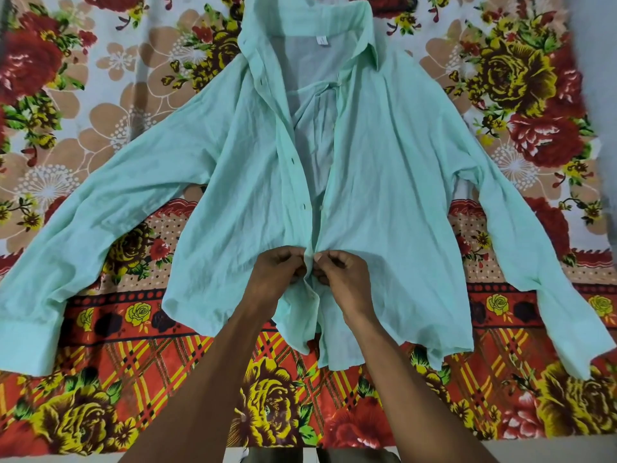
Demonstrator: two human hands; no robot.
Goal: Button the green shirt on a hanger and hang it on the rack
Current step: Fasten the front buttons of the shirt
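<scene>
The pale green shirt point(384, 168) lies flat on a flowered bedsheet, front up, sleeves spread to both sides, collar at the far end. Its front stands open from the collar down to about the middle. My left hand point(277, 272) pinches the left placket edge with the buttonholes, and my right hand point(337, 275) pinches the right placket edge; the two meet low on the shirt front. The button between my fingers is hidden. No hanger or rack is in view.
The bedsheet point(100, 345) with red and yellow flowers covers the whole surface under the shirt. The left cuff point(26, 342) and the right cuff point(581, 349) lie near the sheet's near side. A pale floor strip point(500, 452) shows at the bottom edge.
</scene>
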